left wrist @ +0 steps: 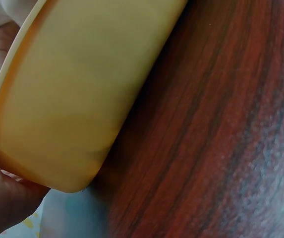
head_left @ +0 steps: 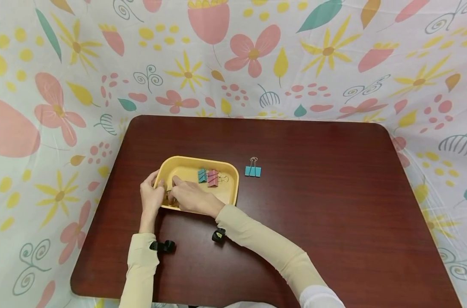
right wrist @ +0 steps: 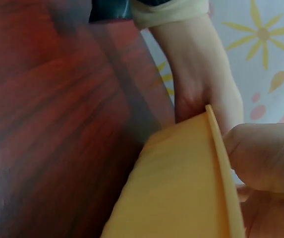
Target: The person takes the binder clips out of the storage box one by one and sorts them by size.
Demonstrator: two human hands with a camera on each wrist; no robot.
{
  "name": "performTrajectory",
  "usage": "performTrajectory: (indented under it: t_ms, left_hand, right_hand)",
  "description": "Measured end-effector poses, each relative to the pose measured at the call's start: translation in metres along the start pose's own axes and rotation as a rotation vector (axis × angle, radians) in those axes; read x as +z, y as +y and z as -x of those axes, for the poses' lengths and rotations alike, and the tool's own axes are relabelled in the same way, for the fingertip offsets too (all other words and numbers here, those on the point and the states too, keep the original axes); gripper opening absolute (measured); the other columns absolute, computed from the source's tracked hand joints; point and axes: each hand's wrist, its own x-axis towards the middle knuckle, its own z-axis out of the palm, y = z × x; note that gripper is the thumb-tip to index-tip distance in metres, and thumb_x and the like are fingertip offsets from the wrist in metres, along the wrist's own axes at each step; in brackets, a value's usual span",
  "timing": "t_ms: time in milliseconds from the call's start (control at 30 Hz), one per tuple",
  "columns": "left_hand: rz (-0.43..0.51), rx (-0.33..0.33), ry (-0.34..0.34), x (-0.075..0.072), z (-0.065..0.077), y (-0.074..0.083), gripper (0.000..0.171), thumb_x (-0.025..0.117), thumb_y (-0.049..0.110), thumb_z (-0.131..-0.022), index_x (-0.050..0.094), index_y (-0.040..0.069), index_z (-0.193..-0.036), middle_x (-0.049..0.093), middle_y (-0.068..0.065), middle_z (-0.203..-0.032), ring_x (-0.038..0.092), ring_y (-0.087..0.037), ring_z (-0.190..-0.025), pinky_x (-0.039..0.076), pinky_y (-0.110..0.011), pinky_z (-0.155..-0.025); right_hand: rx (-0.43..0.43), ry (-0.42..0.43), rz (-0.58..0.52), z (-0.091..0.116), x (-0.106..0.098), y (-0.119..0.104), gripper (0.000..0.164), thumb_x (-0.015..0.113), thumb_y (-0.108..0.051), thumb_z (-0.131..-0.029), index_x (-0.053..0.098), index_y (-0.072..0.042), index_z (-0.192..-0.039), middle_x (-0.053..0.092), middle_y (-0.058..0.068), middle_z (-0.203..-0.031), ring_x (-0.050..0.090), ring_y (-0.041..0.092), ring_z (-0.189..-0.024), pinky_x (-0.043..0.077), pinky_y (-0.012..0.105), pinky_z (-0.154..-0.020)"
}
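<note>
A yellow tray (head_left: pixel 199 161) rests on the brown table. My left hand (head_left: pixel 152 192) grips its left end, thumb at the rim and fingers on the outer wall. My right hand (head_left: pixel 193 196) reaches over the near rim into the tray, its fingers bent down at the near left corner. Gold-coloured clips (head_left: pixel 171 202) lie there by its fingertips; whether one is pinched is hidden. A teal binder clip (head_left: pixel 202 175) and a pink binder clip (head_left: pixel 212 178) lie side by side towards the tray's right. In the left wrist view, the tray's outer wall (left wrist: pixel 82 89) fills much of the picture.
On the table (head_left: pixel 314 205), just right of the tray, lies a blue binder clip (head_left: pixel 252 171) with its wire handles pointing away. A flower-patterned cloth (head_left: pixel 252 81) hangs behind the table and along its sides. Black straps (head_left: pixel 219 235) sit at both wrists.
</note>
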Motion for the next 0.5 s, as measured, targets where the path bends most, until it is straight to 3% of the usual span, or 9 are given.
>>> performTrajectory:
  t_ms: [267,367,500]
  left_hand:
    - [-0.009,0.015,0.010,0.000,-0.001,0.000,0.038,0.052,0.002,-0.087,0.060,0.016,-0.122,0.066,-0.011,-0.110,0.062,-0.023,-0.085,0.047,-0.013,-0.059]
    - [-0.002,0.006,0.006,0.001,0.000,0.000,0.038,0.052,0.002,-0.087,0.060,0.016,-0.122,0.066,-0.012,-0.111,0.062,-0.024,-0.087,0.047,-0.013,-0.060]
    - [0.014,0.024,0.018,0.001,0.001,0.000,0.038,0.053,0.000,-0.086,0.060,0.014,-0.121,0.066,-0.013,-0.110,0.062,-0.024,-0.089,0.046,-0.012,-0.062]
  right_hand:
    - [0.015,-0.009,0.143,0.000,-0.002,0.003,0.026,0.062,-0.010,-0.079,0.062,-0.026,-0.058,0.046,-0.002,-0.088,0.046,0.012,-0.059,0.038,0.024,-0.048]
    - [0.026,0.000,0.168,0.002,-0.004,0.004,0.023,0.063,-0.011,-0.076,0.062,-0.026,-0.058,0.045,-0.001,-0.090,0.045,0.011,-0.057,0.037,0.024,-0.045]
    - [0.052,0.049,0.112,0.005,-0.011,0.005,0.012,0.070,-0.022,-0.076,0.067,-0.029,-0.066,0.043,-0.002,-0.099,0.047,0.010,-0.059,0.038,0.023,-0.044]
